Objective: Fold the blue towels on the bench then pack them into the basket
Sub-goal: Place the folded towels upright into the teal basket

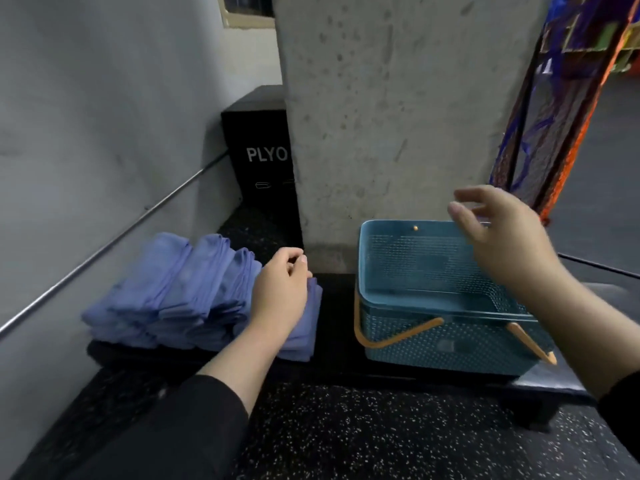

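Folded blue towels (180,292) stacked on dark surface (337,327), left hand (280,292) over them, right hand (502,237) relaxed above teal basket (443,337)

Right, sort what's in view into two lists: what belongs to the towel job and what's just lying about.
Part of the job:
blue towels, stacked on the bench
basket, nothing seen in it
left hand, over the towels
right hand, above the basket

Just lying about:
black box marked PLYO
rail on the wall
netting
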Demonstrator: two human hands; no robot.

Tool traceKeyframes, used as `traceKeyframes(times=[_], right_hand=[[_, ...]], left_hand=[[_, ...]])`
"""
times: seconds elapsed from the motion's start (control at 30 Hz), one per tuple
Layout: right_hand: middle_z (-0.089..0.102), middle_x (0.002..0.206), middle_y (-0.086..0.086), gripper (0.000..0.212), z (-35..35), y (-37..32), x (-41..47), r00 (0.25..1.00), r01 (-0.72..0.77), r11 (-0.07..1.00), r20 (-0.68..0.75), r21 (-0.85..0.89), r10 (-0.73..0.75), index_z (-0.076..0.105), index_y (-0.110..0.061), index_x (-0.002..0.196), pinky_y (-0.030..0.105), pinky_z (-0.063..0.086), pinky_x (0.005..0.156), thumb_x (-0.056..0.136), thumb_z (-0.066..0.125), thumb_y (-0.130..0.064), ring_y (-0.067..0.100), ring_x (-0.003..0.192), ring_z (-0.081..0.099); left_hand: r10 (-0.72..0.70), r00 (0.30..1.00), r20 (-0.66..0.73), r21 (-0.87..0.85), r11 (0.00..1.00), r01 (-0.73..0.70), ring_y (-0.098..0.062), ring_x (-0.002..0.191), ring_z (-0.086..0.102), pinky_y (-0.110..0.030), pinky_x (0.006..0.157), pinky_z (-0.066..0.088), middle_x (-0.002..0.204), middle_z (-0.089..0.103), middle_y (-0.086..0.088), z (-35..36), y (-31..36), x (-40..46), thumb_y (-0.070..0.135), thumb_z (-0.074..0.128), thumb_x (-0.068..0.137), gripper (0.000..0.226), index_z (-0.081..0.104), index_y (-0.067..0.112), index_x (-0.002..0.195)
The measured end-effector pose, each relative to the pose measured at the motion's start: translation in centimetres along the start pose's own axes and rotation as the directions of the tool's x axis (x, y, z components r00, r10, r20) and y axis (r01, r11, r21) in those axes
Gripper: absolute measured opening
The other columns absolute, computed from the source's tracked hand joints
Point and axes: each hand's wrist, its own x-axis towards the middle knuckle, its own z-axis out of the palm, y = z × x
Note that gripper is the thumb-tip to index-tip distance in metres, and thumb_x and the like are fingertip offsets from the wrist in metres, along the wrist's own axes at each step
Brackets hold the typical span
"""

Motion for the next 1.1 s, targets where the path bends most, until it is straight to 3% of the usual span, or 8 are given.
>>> traceKeyframes(times=[0.17, 0.33, 0.5, 0.6, 0.67, 0.87, 1.0, 1.1], right_hand=[[0.066, 0.099, -0.022, 0.022, 8.1, -9.1, -2.5, 0.971, 0.023, 0.976, 0.228, 0.215, -0.073, 0.066, -0.028, 0.117, 0.002, 0.039, 0.071, 0.098, 0.059, -0.037, -0.008, 0.086, 0.061], [0.072, 0.094, -0.012, 0.021, 17.3, -13.1, -3.7, 0.905, -0.128, 0.942, 0.425, 0.311, -0.017, 0.067, -0.026, 0.113, 0.043, 0.059, 0.083, 0.096, 0.062, -0.039, 0.009, 0.085, 0.070], [0.072, 0.097, -0.011, 0.026, 23.1, -17.9, -4.2, 0.871, -0.156, 0.927, 0.490, 0.340, -0.033, 0.067, -0.023, 0.116, 0.046, 0.057, 0.088, 0.095, 0.064, -0.038, 0.012, 0.093, 0.070], [0.070, 0.104, -0.012, 0.043, 25.4, -20.8, -4.2, 0.842, -0.135, 0.946, 0.537, 0.296, -0.048, 0.064, -0.017, 0.128, 0.043, 0.055, 0.093, 0.093, 0.065, -0.042, 0.010, 0.096, 0.065], [0.069, 0.111, -0.005, 0.051, 26.9, -22.0, -4.2, 0.825, -0.120, 0.974, 0.564, 0.191, -0.009, 0.062, -0.012, 0.129, 0.041, 0.052, 0.093, 0.092, 0.065, -0.048, 0.017, 0.097, 0.063], [0.049, 0.069, 0.001, 0.046, 29.6, -21.9, -3.9, 0.757, -0.264, 0.964, 0.620, 0.004, 0.205, 0.043, -0.014, 0.076, 0.028, 0.031, 0.052, 0.090, 0.066, -0.052, 0.019, 0.065, 0.046], [0.059, 0.080, 0.005, 0.044, 30.4, -22.2, -3.8, 0.767, -0.216, 0.974, 0.604, -0.072, 0.215, 0.055, -0.007, 0.093, 0.027, 0.033, 0.053, 0.089, 0.067, -0.050, 0.025, 0.079, 0.056], [0.065, 0.099, 0.007, 0.041, 31.5, -22.1, -3.7, 0.798, -0.263, 0.965, 0.559, -0.011, 0.224, 0.054, -0.010, 0.104, 0.034, 0.047, 0.075, 0.085, 0.073, -0.041, 0.028, 0.096, 0.062]], left_hand=[[0.050, 0.995, -0.085, 0.019, 0.999, -0.049, -0.007, 0.079, 0.068, -0.020, 0.069, 0.049, 0.073, 0.070, 0.014, -5.1, -2.8, 0.3, 0.027, 0.053, 0.104, 0.017, 0.067, 0.025, 0.114], [0.295, 0.908, -0.298, 0.102, 0.955, -0.277, -0.014, 0.064, 0.063, -0.020, 0.065, 0.047, 0.070, 0.067, 0.003, -12.1, -4.8, 0.9, 0.031, 0.052, 0.101, 0.025, 0.071, 0.020, 0.113], [0.138, 0.853, -0.503, 0.052, 0.990, -0.129, -0.023, 0.077, 0.066, -0.039, 0.077, 0.052, 0.081, 0.072, -0.002, -18.4, -8.8, 2.6, 0.030, 0.051, 0.098, 0.028, 0.069, 0.018, 0.115], [0.158, 0.876, -0.455, 0.153, 0.983, -0.098, -0.018, 0.081, 0.064, -0.026, 0.076, 0.047, 0.090, 0.074, -0.005, -19.8, -10.2, 2.8, 0.019, 0.060, 0.100, 0.021, 0.073, 0.013, 0.114], [0.230, 0.905, -0.357, 0.311, 0.943, -0.117, -0.024, 0.084, 0.066, -0.035, 0.078, 0.051, 0.093, 0.074, -0.008, -19.4, -11.1, 3.0, 0.017, 0.064, 0.097, 0.017, 0.075, 0.009, 0.108], [0.236, 0.961, -0.143, 0.504, 0.853, -0.135, -0.031, 0.079, 0.062, -0.047, 0.073, 0.053, 0.083, 0.072, -0.003, -18.4, -11.9, 3.5, 0.025, 0.066, 0.091, 0.018, 0.074, 0.009, 0.088], [0.201, 0.971, -0.129, 0.510, 0.853, -0.109, -0.031, 0.081, 0.065, -0.049, 0.075, 0.053, 0.081, 0.073, 0.000, -18.0, -11.5, 3.8, 0.036, 0.049, 0.089, 0.033, 0.074, 0.015, 0.089], [0.193, 0.970, -0.149, 0.493, 0.864, -0.097, -0.031, 0.084, 0.067, -0.049, 0.078, 0.052, 0.084, 0.074, 0.001, -17.8, -11.4, 3.8, 0.035, 0.049, 0.091, 0.032, 0.076, 0.018, 0.094]])
